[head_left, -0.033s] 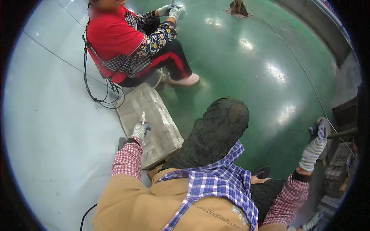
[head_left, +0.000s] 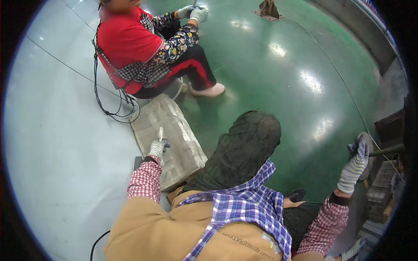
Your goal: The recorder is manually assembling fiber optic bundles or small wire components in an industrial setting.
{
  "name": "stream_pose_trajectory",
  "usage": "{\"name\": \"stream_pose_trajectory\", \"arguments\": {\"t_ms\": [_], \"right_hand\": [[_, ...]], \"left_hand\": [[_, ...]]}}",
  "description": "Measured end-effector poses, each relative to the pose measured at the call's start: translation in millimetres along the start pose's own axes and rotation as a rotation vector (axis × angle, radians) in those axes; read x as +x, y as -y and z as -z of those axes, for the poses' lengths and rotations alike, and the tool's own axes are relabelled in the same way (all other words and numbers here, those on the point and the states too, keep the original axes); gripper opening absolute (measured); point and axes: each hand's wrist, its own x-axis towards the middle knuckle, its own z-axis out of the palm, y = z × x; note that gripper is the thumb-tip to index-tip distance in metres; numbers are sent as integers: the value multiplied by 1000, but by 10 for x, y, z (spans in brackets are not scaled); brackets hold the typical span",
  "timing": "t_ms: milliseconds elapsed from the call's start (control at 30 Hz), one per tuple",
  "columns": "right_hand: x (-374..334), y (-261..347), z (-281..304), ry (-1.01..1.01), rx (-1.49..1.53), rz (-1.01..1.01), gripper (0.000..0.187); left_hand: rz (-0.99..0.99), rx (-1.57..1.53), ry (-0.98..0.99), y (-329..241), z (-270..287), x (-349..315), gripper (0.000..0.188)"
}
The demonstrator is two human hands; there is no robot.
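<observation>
My left hand [head_left: 157, 148], in a striped glove with grey fingertips, is closed on a bundle of thin, shiny, whitish strips [head_left: 161, 132]. The strips stick up past the fingers and down below them; their exact kind is too small to tell. This hand is above a whitish box covered in crossed tape [head_left: 178, 137], left of my dark-covered knee. Far to the right, my right hand [head_left: 355, 168], also gloved, rests against a grey round disc [head_left: 368, 162] on a rod [head_left: 387, 150]. Its fingers look bent together at the disc's edge; what they hold, if anything, is hidden.
A seated co-worker in red [head_left: 130, 43] is at the upper left, beside looped black cables [head_left: 104, 104]. A thin cable [head_left: 331, 58] crosses the green floor. Grey crates [head_left: 383, 185] stand at the right. Another gloved hand [head_left: 353, 250] shows low right.
</observation>
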Motion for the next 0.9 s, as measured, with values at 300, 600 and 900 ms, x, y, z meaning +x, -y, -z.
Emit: {"name": "stream_pose_trajectory", "arguments": {"t_ms": [300,600,900], "right_hand": [[-40,39,119,5,-68,-44,35],[-1,243,10,-32,11,-36,31],[-275,540,-192,210,-13,-121,26]], "left_hand": [[75,312,-227,-90,-47,237,21],[-495,-180,-44,-1372,-529,-390,30],[-667,-609,1022,-2992,-1781,-3002,21]]}}
